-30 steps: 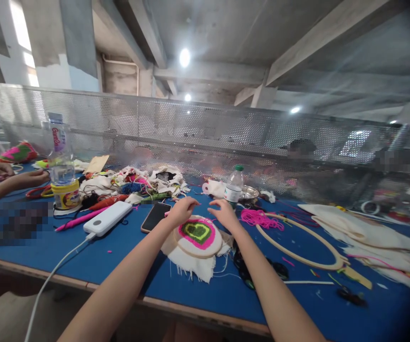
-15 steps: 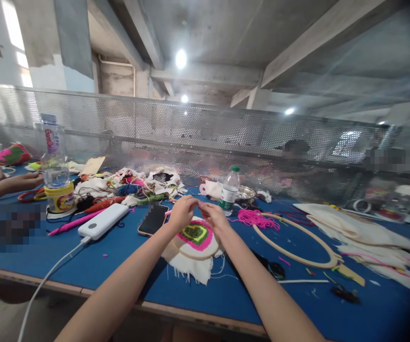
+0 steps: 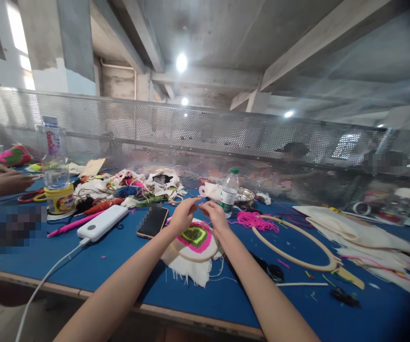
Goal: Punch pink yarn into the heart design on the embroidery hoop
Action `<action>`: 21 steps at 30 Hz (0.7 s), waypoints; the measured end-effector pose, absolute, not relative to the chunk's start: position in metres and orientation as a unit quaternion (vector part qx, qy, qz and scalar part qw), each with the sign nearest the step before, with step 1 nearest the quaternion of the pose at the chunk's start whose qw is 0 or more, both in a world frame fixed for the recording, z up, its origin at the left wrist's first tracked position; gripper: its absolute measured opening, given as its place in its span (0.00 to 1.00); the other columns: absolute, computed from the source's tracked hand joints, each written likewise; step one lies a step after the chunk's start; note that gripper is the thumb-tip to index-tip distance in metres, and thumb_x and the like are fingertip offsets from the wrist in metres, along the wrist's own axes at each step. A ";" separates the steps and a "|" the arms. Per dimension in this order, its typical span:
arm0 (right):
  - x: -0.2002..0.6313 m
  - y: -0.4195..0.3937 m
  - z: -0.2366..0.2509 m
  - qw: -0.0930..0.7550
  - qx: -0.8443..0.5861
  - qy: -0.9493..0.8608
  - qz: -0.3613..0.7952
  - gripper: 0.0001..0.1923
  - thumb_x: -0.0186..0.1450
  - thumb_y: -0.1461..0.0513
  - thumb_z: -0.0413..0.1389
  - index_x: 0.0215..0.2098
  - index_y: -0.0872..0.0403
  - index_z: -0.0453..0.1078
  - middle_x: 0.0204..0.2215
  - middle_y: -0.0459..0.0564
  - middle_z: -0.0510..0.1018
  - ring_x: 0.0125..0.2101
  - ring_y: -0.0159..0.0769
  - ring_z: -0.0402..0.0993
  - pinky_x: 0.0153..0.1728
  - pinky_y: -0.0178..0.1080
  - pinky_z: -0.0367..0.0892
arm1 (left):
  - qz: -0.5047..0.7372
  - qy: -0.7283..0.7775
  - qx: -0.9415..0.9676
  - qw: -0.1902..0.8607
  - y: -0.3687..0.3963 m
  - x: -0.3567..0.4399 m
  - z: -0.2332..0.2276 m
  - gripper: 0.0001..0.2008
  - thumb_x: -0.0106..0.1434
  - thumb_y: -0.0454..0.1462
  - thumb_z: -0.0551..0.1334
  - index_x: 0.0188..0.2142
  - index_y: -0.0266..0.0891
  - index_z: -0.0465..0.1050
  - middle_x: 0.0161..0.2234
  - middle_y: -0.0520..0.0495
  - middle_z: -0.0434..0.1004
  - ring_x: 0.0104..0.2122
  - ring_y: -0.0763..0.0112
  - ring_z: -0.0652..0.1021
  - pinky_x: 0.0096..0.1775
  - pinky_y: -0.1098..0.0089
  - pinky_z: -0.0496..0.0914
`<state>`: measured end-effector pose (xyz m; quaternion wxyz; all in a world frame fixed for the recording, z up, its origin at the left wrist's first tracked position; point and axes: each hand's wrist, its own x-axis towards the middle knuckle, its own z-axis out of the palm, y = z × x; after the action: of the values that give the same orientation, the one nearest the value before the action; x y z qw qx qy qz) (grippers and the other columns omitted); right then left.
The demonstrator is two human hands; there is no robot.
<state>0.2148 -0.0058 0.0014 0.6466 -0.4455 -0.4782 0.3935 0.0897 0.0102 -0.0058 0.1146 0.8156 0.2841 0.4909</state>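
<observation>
there is one view, and it comes from the head of the person, who sits or stands at the near edge (image 3: 5, 275) of the desk (image 3: 96, 263). it looks forward and a little down, across the desk to the metal screen (image 3: 190, 128) behind its far edge; above this, the ceiling (image 3: 233, 33) takes much of the picture. the forearms (image 3: 129, 275) enter from below, so the left hand (image 3: 182, 216) and the right hand (image 3: 214, 214) are rather close, around the middle. the lens seems very wide. the near edge and the screen's top both go down toward the right, where the border becomes dark.
</observation>
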 end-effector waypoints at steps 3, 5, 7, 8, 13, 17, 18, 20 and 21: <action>0.215 -0.007 0.002 0.648 -0.440 -0.480 0.395 0.11 0.41 0.58 0.59 0.11 0.54 0.63 0.13 0.40 0.65 0.19 0.26 0.58 0.24 0.32 0.55 | 0.489 0.282 0.818 0.109 0.011 0.090 -0.006 0.21 0.55 0.25 0.48 0.46 0.35 0.66 0.40 0.43 0.72 0.39 0.70 0.70 0.43 0.67 0.65; 0.214 -0.007 0.002 0.649 -0.437 -0.481 0.397 0.11 0.41 0.58 0.59 0.12 0.54 0.63 0.13 0.40 0.65 0.19 0.26 0.58 0.24 0.32 0.55 | 0.493 0.290 0.812 0.116 0.012 0.090 -0.006 0.21 0.54 0.24 0.48 0.46 0.34 0.66 0.37 0.43 0.72 0.36 0.71 0.70 0.41 0.68 0.65; 0.214 -0.008 0.001 0.647 -0.436 -0.482 0.399 0.10 0.41 0.58 0.59 0.12 0.54 0.63 0.13 0.40 0.65 0.19 0.26 0.58 0.24 0.32 0.56 | 0.498 0.295 0.805 0.129 0.013 0.090 -0.007 0.21 0.53 0.24 0.48 0.45 0.34 0.66 0.36 0.44 0.72 0.34 0.72 0.70 0.40 0.68 0.66; 0.214 -0.008 0.001 0.646 -0.436 -0.482 0.400 0.10 0.41 0.58 0.59 0.12 0.54 0.63 0.13 0.40 0.66 0.19 0.26 0.59 0.25 0.32 0.56 | 0.500 0.297 0.803 0.135 0.014 0.090 -0.007 0.21 0.53 0.24 0.48 0.45 0.34 0.66 0.36 0.44 0.72 0.34 0.72 0.70 0.40 0.68 0.66; 0.216 -0.008 0.002 0.625 -0.441 -0.484 0.425 0.10 0.42 0.57 0.59 0.15 0.54 0.64 0.16 0.42 0.69 0.21 0.28 0.63 0.24 0.32 0.59 | 0.493 0.304 0.804 0.135 0.015 0.090 -0.008 0.21 0.53 0.24 0.49 0.46 0.36 0.66 0.36 0.46 0.72 0.35 0.73 0.70 0.40 0.69 0.66; 0.217 -0.009 0.005 0.611 -0.447 -0.439 0.484 0.14 0.47 0.51 0.55 0.19 0.54 0.68 0.21 0.47 0.73 0.22 0.30 0.66 0.22 0.32 0.61 | 0.486 0.321 0.804 0.120 0.010 0.086 -0.002 0.17 0.57 0.27 0.49 0.45 0.34 0.66 0.36 0.44 0.72 0.36 0.71 0.71 0.41 0.68 0.65; 0.218 -0.010 0.006 0.610 -0.450 -0.429 0.491 0.15 0.48 0.50 0.55 0.20 0.54 0.69 0.23 0.47 0.73 0.22 0.30 0.67 0.21 0.32 0.61 | 0.485 0.324 0.804 0.117 0.009 0.086 -0.001 0.17 0.58 0.28 0.49 0.45 0.34 0.66 0.37 0.43 0.72 0.37 0.70 0.71 0.42 0.68 0.65; 0.217 -0.011 0.006 0.609 -0.462 -0.429 0.482 0.15 0.48 0.50 0.56 0.22 0.54 0.70 0.25 0.48 0.74 0.22 0.30 0.67 0.21 0.32 0.62 | 0.482 0.326 0.806 0.112 0.008 0.085 0.000 0.16 0.58 0.28 0.49 0.45 0.35 0.66 0.39 0.43 0.72 0.40 0.69 0.71 0.44 0.67 0.64; 0.217 -0.011 0.005 0.607 -0.466 -0.437 0.473 0.14 0.47 0.51 0.57 0.23 0.54 0.70 0.26 0.48 0.75 0.23 0.30 0.67 0.21 0.32 0.62 | 0.480 0.326 0.807 0.110 0.008 0.085 0.000 0.17 0.58 0.28 0.49 0.45 0.36 0.66 0.40 0.43 0.72 0.41 0.69 0.71 0.44 0.67 0.64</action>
<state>0.2170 -0.0107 0.0054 0.6071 -0.4663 -0.4365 0.4727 0.0847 0.0082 0.0001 0.1101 0.8072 0.3258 0.4798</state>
